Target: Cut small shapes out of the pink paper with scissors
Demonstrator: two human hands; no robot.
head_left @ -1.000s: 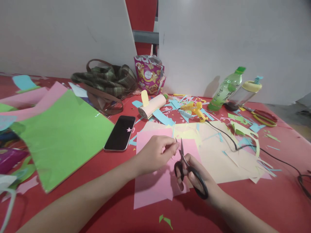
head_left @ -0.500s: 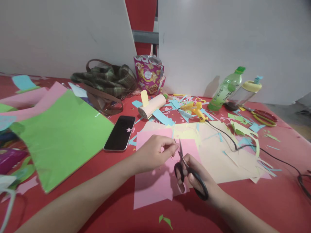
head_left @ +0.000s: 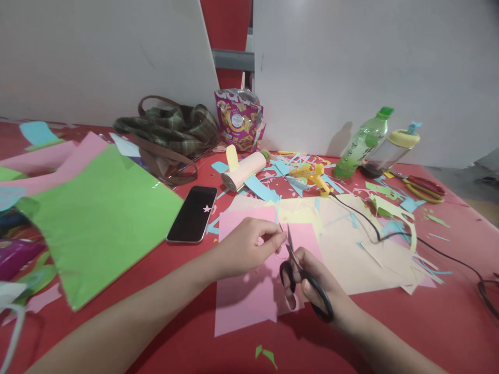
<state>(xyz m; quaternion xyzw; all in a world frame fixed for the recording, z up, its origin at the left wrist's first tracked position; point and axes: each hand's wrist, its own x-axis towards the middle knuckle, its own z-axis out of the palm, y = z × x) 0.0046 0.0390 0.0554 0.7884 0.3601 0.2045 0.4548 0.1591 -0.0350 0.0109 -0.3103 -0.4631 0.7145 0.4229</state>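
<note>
My left hand (head_left: 249, 246) is closed in a pinch on a tiny piece of paper at its fingertips, too small to make out well. My right hand (head_left: 315, 288) grips black-handled scissors (head_left: 302, 272), blades pointing up and touching the pinched piece. Both hands hover just above a pink paper sheet (head_left: 249, 291) lying on the red table (head_left: 390, 332). A cream sheet (head_left: 351, 249) lies to the right of the pink one.
A black phone (head_left: 193, 213) lies left of the hands, beside a large green sheet (head_left: 97, 218). Behind are a plaid bag (head_left: 171, 132), snack pouch (head_left: 238, 118), paper roll (head_left: 244, 170), yellow glue gun (head_left: 314, 177) with black cord (head_left: 429, 246), green bottle (head_left: 362, 141), red-handled scissors (head_left: 423, 186), and scattered paper scraps.
The hands and scissors have shifted only very slightly; the scissor blades tilt a little more to the left against the pinched piece.
</note>
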